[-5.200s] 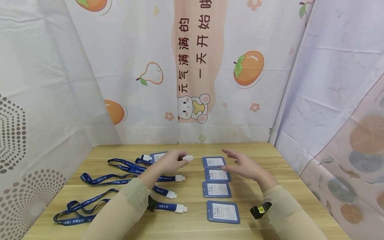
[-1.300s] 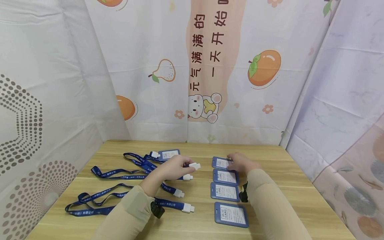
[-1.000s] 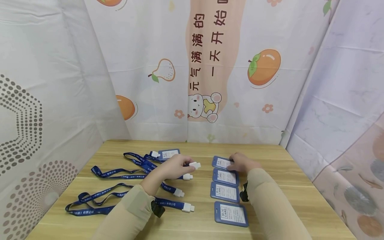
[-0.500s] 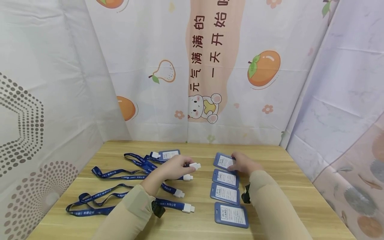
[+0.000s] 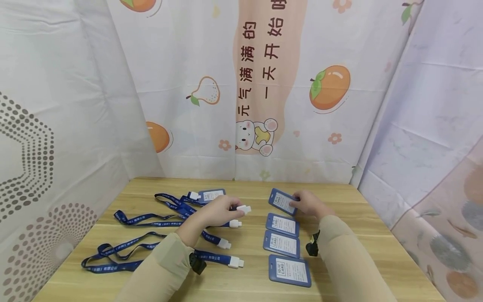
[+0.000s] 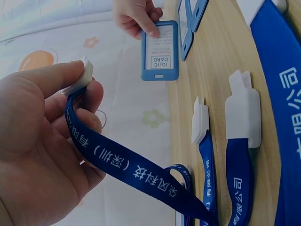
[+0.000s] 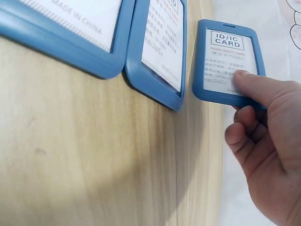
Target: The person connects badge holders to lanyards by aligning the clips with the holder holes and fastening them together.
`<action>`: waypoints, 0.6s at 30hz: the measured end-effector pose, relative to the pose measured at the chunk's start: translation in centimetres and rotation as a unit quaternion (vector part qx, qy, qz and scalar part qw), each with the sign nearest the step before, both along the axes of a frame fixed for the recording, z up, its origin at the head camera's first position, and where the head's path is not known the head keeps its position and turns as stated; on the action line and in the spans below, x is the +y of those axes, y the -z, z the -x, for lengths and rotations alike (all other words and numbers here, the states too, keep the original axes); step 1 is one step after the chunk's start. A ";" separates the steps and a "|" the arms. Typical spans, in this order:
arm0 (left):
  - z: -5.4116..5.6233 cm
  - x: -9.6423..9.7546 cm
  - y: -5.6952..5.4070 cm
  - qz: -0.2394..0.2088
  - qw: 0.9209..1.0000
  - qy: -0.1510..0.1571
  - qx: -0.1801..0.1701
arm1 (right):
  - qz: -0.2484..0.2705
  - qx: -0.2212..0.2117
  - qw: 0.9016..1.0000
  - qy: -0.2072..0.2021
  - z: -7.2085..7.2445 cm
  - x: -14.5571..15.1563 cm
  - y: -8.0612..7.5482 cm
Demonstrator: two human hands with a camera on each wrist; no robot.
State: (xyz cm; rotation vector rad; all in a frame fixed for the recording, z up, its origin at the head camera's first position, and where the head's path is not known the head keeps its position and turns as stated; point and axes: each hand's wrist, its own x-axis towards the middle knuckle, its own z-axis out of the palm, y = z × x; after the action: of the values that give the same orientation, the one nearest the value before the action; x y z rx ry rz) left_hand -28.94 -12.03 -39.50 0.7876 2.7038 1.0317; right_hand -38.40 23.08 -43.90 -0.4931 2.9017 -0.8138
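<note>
My left hand [image 5: 219, 210] pinches the white plastic clip [image 6: 80, 80] of a blue lanyard [image 6: 127, 162] between thumb and fingers; the printed strap trails down toward the table. At the far right of the head view, my right hand [image 5: 310, 204] grips a blue ID card holder [image 7: 229, 61] by its lower end, thumb on the clear face and fingers behind it. The holder is tilted and raised, its slotted end pointing toward the left hand. A gap separates the clip from the holder's slot.
Three more card holders lie in a column on the wooden table [image 5: 351, 251], the nearest card holder [image 5: 289, 270] closest to me. Several blue lanyards [image 5: 113, 264] with white clips spread over the left side. Another card holder [image 5: 212, 194] lies behind the left hand. A printed curtain [image 5: 181, 134] closes the back.
My right hand has reached the farthest card holder, gripped it and lifted it off its place in the column, turning it. The left hand still holds the clip, nearly unmoved over the last second.
</note>
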 end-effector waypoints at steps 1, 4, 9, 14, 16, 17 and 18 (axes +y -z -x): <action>0.0 0.0 0.0 0.001 1.000 0.001 0.000 | 0.002 0.000 1.000 0.001 -0.1 0.1 -0.1; -0.1 -0.1 -0.1 0.001 1.000 0.002 0.001 | 0.011 0.007 1.000 0.007 -0.4 0.2 -0.5; 0.0 -0.3 -0.3 0.000 1.000 0.007 0.005 | 0.030 0.043 0.999 -0.005 -1.0 0.6 -1.5; 0.2 -0.6 -0.5 0.001 1.000 0.007 0.005 | 0.050 0.075 0.996 -0.009 -1.6 1.4 -2.5; 0.2 -0.7 -0.7 0.002 1.000 0.007 0.008 | 0.056 0.084 0.995 -0.007 -1.8 1.6 -2.9; 0.3 -0.7 -0.8 0.002 1.000 0.008 0.011 | 0.057 0.090 0.994 -0.006 -2.0 1.7 -3.1; 0.3 -0.7 -0.9 0.001 1.000 0.009 0.014 | 0.062 0.094 0.994 -0.003 -2.1 1.8 -3.3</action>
State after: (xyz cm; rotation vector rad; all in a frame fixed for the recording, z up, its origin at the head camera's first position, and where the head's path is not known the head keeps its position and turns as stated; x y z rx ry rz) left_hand -29.25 -12.76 -38.63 0.8299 2.7159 1.0210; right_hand -36.26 24.92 -40.57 -0.6215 3.0290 -1.0017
